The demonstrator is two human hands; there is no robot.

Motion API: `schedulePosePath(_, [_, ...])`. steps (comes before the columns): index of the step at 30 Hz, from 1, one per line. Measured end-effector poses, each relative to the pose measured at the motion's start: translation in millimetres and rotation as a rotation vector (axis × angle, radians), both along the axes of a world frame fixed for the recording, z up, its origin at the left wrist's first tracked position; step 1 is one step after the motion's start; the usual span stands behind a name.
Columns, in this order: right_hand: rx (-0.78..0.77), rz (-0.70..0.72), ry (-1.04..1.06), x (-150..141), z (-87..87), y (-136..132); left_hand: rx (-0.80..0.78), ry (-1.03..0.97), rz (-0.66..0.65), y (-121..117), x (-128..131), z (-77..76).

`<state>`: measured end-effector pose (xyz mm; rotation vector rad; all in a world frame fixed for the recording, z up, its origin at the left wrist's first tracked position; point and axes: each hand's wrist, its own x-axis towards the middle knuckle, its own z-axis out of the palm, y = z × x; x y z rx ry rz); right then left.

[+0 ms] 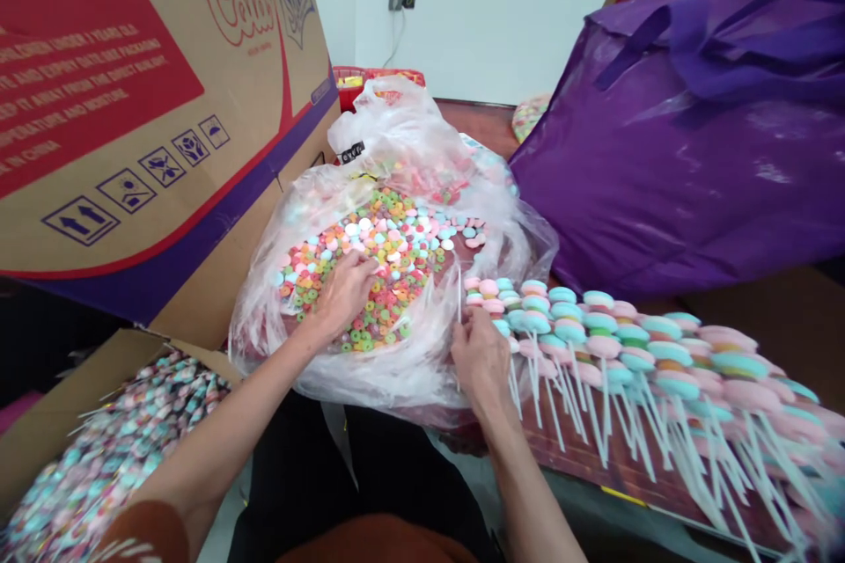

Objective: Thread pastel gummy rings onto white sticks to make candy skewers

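A clear plastic bag (396, 378) lies spread open, with ring-shaped candies (383, 317) and pink, blue and white disc candies (422, 224) heaped on it. My left hand (347, 290) is over the heap, its fingers pinched among the candies; what they grip is too small to name. At the bag's right side my right hand (481, 356) holds a thin white lollipop stick (459, 281) upright. Just beyond that hand, rows of layered pink and blue candy lollipops (600, 321) lie with their white sticks pointing toward me.
A big printed cardboard box (158, 44) stands at the left. Below it, an open carton (132, 352) holds many wrapped sweets (132, 440). A purple bag (687, 158) bulges at the right. Red baskets (347, 92) sit behind, near the white wall (488, 18).
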<state>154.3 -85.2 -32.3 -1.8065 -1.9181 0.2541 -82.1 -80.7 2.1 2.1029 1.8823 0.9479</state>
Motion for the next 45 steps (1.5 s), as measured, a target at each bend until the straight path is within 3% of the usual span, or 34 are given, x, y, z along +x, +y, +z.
schedulePosePath(5, [0.036, -0.012, 0.15, -3.8, 6.6, -8.6, -0.085, 0.085, 0.068, 14.9, -1.3, -5.4])
schedulePosePath(12, [0.032, -0.029, 0.266, -16.8, 16.3, -29.3, -0.035, -0.052, 0.122, 24.2, -12.7, -1.2])
schedulePosePath(17, [0.004, 0.057, 0.342, -24.8, 11.2, -38.3, 0.062, -0.018, 0.236, 38.2, -27.2, 6.4])
schedulePosePath(21, [0.034, 0.107, 0.347, -31.9, 4.9, -42.0, -0.029, 0.134, 0.256, 51.6, -26.3, 1.3])
schedulePosePath(25, [0.037, 0.124, 0.345, -31.0, 3.4, -42.4, -0.045, 0.089, 0.267, 57.0, -22.3, 2.0])
schedulePosePath(29, [0.007, 0.139, 0.413, -28.9, 9.4, -44.9, 0.008, -0.159, 0.248, 42.1, -24.6, 15.5])
schedulePosePath(34, [-0.018, 0.272, 0.497, -38.1, 23.7, -53.4, -0.125, -0.885, 0.156, 1.3, -21.4, 15.9])
schedulePosePath(36, [-0.024, 0.319, 0.502, -43.4, 27.9, -57.7, -0.153, -1.061, 0.129, -13.1, -17.3, 10.0])
schedulePosePath(41, [-0.054, 0.383, 0.466, -49.1, 28.9, -65.4, -0.124, -1.15, 0.132, -32.2, -8.3, -3.1])
schedulePosePath(45, [-0.095, 0.438, 0.457, -48.5, 28.7, -65.3, -0.189, -1.133, 0.099, -41.0, -5.4, -6.8])
